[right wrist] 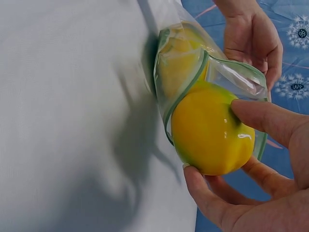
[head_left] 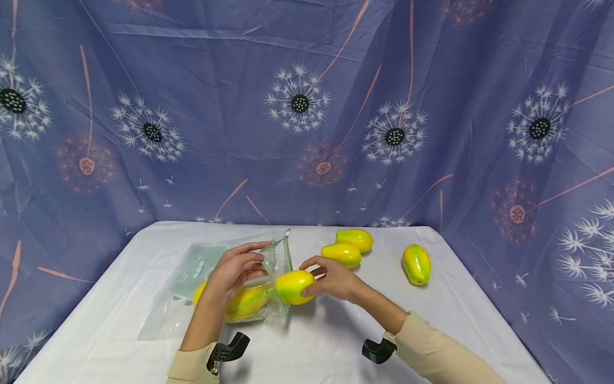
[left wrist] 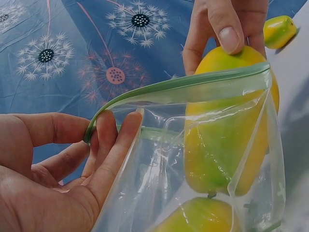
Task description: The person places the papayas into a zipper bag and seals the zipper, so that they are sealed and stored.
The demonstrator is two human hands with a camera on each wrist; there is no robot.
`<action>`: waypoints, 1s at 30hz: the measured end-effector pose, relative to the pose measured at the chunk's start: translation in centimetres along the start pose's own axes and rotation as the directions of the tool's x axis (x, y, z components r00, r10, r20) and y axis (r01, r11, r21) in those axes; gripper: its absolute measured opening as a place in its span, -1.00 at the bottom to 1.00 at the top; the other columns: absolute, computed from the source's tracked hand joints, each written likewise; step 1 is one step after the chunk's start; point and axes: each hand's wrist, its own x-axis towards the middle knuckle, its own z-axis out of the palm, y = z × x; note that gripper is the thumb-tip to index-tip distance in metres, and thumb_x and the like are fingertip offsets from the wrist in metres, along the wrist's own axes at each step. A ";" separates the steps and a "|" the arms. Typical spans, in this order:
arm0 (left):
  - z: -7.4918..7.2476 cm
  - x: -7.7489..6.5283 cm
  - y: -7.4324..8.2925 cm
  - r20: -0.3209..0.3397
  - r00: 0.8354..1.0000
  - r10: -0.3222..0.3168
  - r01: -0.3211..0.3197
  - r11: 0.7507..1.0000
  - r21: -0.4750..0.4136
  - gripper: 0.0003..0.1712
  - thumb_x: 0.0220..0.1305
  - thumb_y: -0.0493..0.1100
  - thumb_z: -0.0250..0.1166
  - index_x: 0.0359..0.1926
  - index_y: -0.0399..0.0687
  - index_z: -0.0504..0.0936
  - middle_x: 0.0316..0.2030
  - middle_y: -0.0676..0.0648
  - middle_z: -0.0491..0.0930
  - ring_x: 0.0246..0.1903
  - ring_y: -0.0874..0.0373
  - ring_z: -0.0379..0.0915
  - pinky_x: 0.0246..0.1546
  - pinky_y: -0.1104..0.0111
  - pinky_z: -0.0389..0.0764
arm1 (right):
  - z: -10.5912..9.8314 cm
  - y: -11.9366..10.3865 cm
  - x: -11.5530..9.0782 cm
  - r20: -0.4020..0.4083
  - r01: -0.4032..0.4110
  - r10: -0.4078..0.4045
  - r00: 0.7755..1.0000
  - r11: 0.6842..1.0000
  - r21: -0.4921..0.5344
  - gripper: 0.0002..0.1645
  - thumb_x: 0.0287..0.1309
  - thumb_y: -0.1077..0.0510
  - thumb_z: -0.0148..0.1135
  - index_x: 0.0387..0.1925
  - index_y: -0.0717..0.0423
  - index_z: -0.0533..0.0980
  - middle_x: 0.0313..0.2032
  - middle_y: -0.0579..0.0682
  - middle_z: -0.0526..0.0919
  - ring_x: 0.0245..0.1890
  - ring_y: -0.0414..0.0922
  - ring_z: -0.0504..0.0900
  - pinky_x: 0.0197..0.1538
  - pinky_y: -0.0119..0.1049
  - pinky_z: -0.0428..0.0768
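My left hand [head_left: 236, 268] pinches the green zip edge of a clear plastic zip bag [head_left: 160, 320] and keeps its mouth spread. Fingertips [left wrist: 105, 123] lie along the zip strip in the left wrist view. A shiny yellow-green papaya [head_left: 295, 288] is partway through the mouth, held at its outer end by my right hand [head_left: 337, 278]. Thumb and fingers are curled round that end in the right wrist view. Deeper in the bag lies another papaya [head_left: 248, 302], below the held one's tip. More yellow shows to the left, partly hidden behind my left wrist.
Two papayas [head_left: 341, 255] lie together behind my right hand on the white-covered table [head_left: 331, 346]. Farther right is a single papaya [head_left: 416, 264]. A pale green printed panel [head_left: 199, 266] shows on the bag's left part. A blue dandelion-patterned curtain [head_left: 230, 133] surrounds the table's back and sides.
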 end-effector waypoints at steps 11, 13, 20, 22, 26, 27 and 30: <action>0.2 0.3 -0.1 -0.021 1.000 -0.011 0.012 1.000 0.004 -0.47 0.38 -0.39 0.16 0.35 -0.33 0.47 -0.12 -0.05 0.51 -0.44 0.13 0.63 -0.23 0.32 0.76 | 1.5 0.0 0.6 0.004 -0.010 0.010 1.000 1.000 -0.015 -0.40 -0.16 0.13 0.62 0.03 -0.07 0.65 -0.09 0.04 0.65 -0.12 -0.07 0.57 -0.14 -0.23 0.61; 0.2 0.2 -0.1 -0.016 1.000 -0.009 0.009 1.000 0.000 -0.48 0.38 -0.38 0.16 0.35 -0.33 0.47 -0.12 -0.05 0.51 -0.44 0.13 0.62 -0.23 0.32 0.76 | 1.8 0.1 0.7 0.002 -0.010 0.010 1.000 1.000 -0.014 -0.40 -0.17 0.12 0.62 0.03 -0.08 0.65 -0.10 0.03 0.66 -0.11 -0.07 0.58 -0.13 -0.23 0.61; 0.2 0.3 -0.1 -0.007 1.000 -0.006 0.006 1.000 -0.017 -0.49 0.41 -0.39 0.13 0.36 -0.36 0.46 -0.08 -0.09 0.48 -0.45 0.13 0.62 -0.24 0.33 0.76 | 2.8 0.5 1.2 -0.017 0.017 -0.016 1.000 1.000 0.014 -0.38 -0.19 0.15 0.61 0.04 -0.05 0.66 -0.01 0.03 0.67 -0.04 -0.06 0.60 -0.09 -0.23 0.63; 0.1 0.3 -0.1 -0.004 1.000 -0.006 0.006 1.000 -0.015 -0.49 0.42 -0.39 0.12 0.36 -0.36 0.45 -0.10 -0.07 0.49 -0.45 0.14 0.62 -0.23 0.33 0.76 | 3.0 0.5 1.2 -0.021 0.016 -0.015 1.000 0.999 0.034 -0.36 -0.20 0.17 0.61 0.05 -0.02 0.65 -0.01 0.05 0.68 -0.02 -0.04 0.61 -0.08 -0.23 0.64; 0.1 0.2 -0.1 0.001 1.000 -0.004 0.004 1.000 -0.008 -0.48 0.41 -0.40 0.13 0.37 -0.38 0.44 -0.15 -0.04 0.49 -0.44 0.14 0.62 -0.22 0.33 0.76 | 3.4 0.5 1.3 -0.025 0.008 -0.006 1.000 0.998 0.066 -0.37 -0.21 0.20 0.61 0.03 0.04 0.63 -0.02 0.06 0.69 0.02 0.00 0.64 -0.04 -0.19 0.66; 0.0 0.2 -0.1 0.003 1.000 -0.002 0.002 1.000 -0.006 -0.48 0.41 -0.40 0.13 0.37 -0.38 0.43 -0.15 -0.04 0.49 -0.43 0.13 0.62 -0.22 0.33 0.76 | 3.5 0.5 1.3 -0.023 0.006 -0.005 1.000 0.998 0.068 -0.37 -0.21 0.20 0.61 0.02 0.04 0.62 -0.03 0.05 0.70 0.02 0.00 0.64 -0.04 -0.18 0.66; 0.0 0.1 -0.1 0.007 1.000 0.002 -0.002 1.000 -0.004 -0.46 0.40 -0.40 0.14 0.37 -0.39 0.42 -0.14 -0.04 0.50 -0.43 0.14 0.63 -0.21 0.33 0.76 | 3.6 0.5 1.4 -0.015 0.005 -0.004 1.000 0.999 0.046 -0.39 -0.21 0.18 0.60 0.01 0.02 0.63 -0.05 0.04 0.70 -0.01 -0.04 0.64 -0.07 -0.20 0.65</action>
